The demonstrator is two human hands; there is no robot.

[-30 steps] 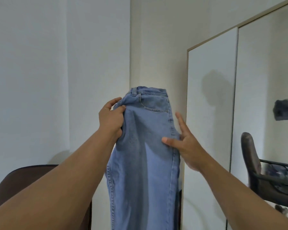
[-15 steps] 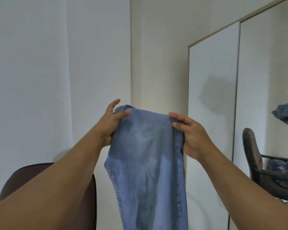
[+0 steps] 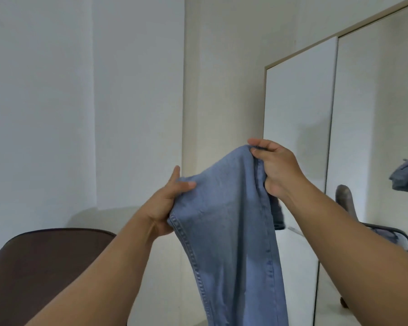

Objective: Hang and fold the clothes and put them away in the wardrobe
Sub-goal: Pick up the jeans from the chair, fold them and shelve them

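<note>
While both hands pinch the jeans (image 3: 224,208), I see their length hanging straight below; right grip (image 3: 275,170) sits higher than left grip (image 3: 167,203).

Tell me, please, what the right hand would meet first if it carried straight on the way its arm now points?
Probably the white wardrobe door. The right hand grips the top edge of the jeans and its forearm runs up and to the left, toward that door's left edge and the beige wall. Depth is unclear, so this is a guess.

One head-worn view faces forward, close behind both hands (image 3: 161,203) gripping jeans (image 3: 226,220), wardrobe (image 3: 297,114) just beyond.
</note>
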